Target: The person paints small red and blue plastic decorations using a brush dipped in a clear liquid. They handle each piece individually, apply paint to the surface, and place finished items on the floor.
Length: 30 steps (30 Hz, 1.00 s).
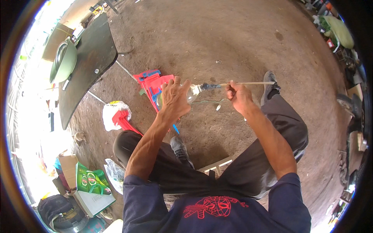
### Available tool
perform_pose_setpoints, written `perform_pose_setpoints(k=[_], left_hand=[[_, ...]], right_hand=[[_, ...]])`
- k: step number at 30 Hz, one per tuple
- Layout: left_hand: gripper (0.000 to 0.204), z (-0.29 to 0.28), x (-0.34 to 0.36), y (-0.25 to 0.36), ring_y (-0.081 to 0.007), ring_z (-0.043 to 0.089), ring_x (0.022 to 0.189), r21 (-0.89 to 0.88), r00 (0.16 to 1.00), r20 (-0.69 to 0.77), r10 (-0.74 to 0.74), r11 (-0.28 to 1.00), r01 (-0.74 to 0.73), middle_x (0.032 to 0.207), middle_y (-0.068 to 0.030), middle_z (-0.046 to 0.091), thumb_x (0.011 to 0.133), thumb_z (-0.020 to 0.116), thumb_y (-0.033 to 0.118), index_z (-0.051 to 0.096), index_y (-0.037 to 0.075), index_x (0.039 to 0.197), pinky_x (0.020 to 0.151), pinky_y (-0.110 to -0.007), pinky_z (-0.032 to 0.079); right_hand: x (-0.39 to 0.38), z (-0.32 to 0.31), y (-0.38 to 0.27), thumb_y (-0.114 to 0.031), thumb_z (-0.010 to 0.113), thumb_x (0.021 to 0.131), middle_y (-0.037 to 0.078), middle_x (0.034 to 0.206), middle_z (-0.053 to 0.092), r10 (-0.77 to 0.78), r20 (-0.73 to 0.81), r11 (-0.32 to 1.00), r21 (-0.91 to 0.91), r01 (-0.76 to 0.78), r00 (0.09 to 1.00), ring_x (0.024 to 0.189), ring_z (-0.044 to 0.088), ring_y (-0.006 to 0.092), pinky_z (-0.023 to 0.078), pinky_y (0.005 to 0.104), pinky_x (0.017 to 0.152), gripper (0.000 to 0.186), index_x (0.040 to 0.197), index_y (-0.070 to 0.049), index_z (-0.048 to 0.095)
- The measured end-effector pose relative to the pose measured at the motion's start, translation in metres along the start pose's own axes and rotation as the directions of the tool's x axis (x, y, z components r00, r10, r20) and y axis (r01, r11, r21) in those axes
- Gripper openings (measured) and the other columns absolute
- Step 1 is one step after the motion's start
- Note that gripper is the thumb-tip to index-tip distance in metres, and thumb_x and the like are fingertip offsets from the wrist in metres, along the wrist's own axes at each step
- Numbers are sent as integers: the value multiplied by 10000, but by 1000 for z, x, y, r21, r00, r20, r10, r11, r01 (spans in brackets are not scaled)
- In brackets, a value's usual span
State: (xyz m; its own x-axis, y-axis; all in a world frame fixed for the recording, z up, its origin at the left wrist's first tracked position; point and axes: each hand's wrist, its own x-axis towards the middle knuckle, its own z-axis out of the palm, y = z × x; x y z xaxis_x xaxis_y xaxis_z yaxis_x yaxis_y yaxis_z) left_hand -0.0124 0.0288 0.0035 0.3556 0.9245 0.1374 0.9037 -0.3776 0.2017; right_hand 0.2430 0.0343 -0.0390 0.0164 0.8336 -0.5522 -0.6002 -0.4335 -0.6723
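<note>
My left hand [175, 98] is closed over a clear, rounded piece [192, 94] that looks like a plastic bottle; my palm and fingers cover much of it. At its right end, a pale crumpled neck meets a dark wrapped band [211, 86]. A thin, light-coloured stick [256, 83] runs out of that band to the right, nearly level. My right hand [239, 97] pinches the stick close to the band. Below it, a thin greenish cord [208, 102] stretches between the hands. Red and blue plastic pieces [149, 79] lie beyond and left of my left hand.
A dark table [93, 50] at the left carries a green basin [66, 62]. A white plastic bag [112, 110] with red pieces sits on the dirt floor [241, 39]. Lower left are a green bag [91, 178] and a dark cap [62, 211]. Vehicle wheels [347, 105] stand far right.
</note>
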Motion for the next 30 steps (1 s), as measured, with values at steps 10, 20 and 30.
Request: perform_pose_setpoints(k=[10,20,30], left_hand=[[692,21,2,10,-389,575,1027,-366,999,-34,-30,931,16,1095,-195,579,552,753,71,581,31,1221,846,-452,485],[726,25,5,12,-379,577,980,-388,999,-54,-1,922,-20,1036,-177,556,523,761,51,569,24,1222,802,-449,480],[750,26,6,9,-372,568,996,-291,996,-86,-10,957,-16,1050,-162,539,503,757,43,566,33,1228,796,-463,472]], right_hand=[[-38,40,-34,-67,620,955,67,664,652,-546,240,718,-359,596,803,490,533,65,403,212,431,130,861,23,626],[-44,38,-43,-148,589,990,46,689,634,-596,223,694,-340,635,771,525,504,62,394,209,471,177,889,-7,622],[-46,36,-41,-142,567,992,25,708,631,-522,297,659,-454,599,800,561,508,55,403,212,508,151,909,-29,625]])
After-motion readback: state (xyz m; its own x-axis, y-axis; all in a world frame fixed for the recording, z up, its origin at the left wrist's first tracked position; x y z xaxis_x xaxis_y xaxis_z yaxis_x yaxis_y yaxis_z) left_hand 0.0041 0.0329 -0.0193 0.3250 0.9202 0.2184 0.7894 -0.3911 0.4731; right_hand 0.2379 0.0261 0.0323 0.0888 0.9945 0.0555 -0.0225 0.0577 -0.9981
